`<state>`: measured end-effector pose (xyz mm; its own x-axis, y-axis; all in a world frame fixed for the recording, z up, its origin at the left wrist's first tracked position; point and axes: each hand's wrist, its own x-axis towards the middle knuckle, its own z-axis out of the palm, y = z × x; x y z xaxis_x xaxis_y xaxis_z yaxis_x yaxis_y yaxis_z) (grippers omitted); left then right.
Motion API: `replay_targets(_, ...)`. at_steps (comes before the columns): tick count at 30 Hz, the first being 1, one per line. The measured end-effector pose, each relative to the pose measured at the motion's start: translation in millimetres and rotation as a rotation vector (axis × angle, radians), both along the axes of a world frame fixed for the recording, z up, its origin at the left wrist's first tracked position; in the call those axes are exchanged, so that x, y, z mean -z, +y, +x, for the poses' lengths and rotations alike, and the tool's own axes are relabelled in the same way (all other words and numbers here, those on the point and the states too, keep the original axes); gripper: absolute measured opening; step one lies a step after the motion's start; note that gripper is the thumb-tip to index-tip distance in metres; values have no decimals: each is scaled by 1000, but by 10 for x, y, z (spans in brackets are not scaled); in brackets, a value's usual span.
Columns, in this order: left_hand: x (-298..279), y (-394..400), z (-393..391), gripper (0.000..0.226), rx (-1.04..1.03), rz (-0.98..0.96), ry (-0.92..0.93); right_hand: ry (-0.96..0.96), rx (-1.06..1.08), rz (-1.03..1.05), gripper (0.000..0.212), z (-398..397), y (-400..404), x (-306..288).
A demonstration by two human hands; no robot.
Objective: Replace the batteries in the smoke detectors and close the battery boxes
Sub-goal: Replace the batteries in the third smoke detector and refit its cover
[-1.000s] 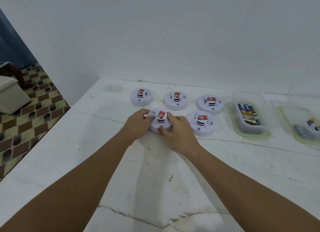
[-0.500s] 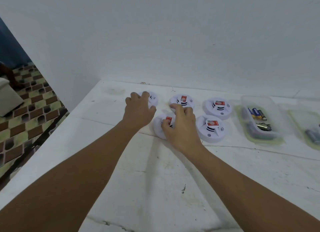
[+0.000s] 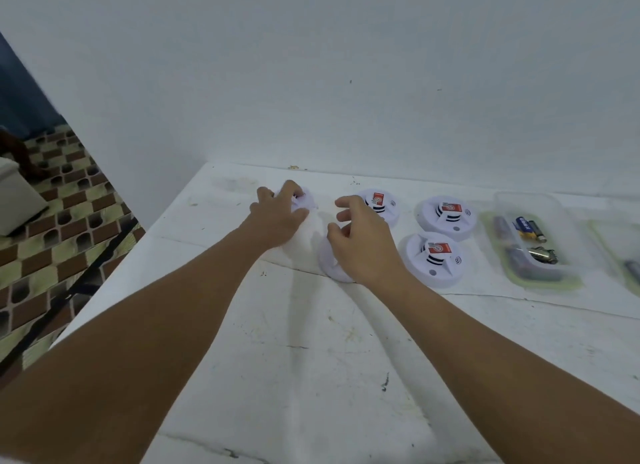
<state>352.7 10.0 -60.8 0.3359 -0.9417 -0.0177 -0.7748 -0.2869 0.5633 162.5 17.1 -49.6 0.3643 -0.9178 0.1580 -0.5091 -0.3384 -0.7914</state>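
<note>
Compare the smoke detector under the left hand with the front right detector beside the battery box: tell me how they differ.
The far-left detector is mostly hidden by the left hand, whose fingers curl over it; the front right detector lies untouched and in full view. The far-left one sits in the back row, the front right one in the front row, next to the clear battery box. Both are round, white and on the white table.

Your left hand [image 3: 278, 217] curls over the far-left smoke detector [image 3: 304, 200] on the white surface [image 3: 311, 359]. Your right hand [image 3: 363, 245] hovers, fingers loosely bent, above the near detector [image 3: 329, 266]. Three more detectors and a clear battery box [image 3: 533, 238] lie to the right.
</note>
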Motion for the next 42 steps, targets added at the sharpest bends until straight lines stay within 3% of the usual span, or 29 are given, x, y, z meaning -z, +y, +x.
replay_targets(6, -423, 667, -134, 31, -68, -232, 1047, -114, -60, 13, 46, 96, 93, -101)
replay_targets(8, -478, 881, -229, 35, -53, -278, 1268, -154, -99, -2, 52, 94, 159, -132)
replay_targets(10, -495, 1026, -323, 38, -26, -296, 1367, -201, -124, -16, 57, 59, 231, -148)
replay_targets(20, -509, 1338, -909, 46, 109, -178, 1491, -337, -194, -165, 62, -595, 547, -90)
replay_targets(24, -489, 1386, -1265, 50, 137, -126, 1519, -303, -229, -298, 63, -931, 661, -33)
replay_targets(34, -448, 1470, -1986, 61, 12, -85, 1450, -196, -162, -331, 63, -1613, 797, 12)
replay_targets(37, -445, 1504, -2163, 58, -39, -63, 1432, -216, -233, -251, 62, -1785, 784, -24)
replay_targets(42, -405, 1543, -2354, 59, -48, -6, 1482, -141, -351, -350, 62, -2033, 761, -83)
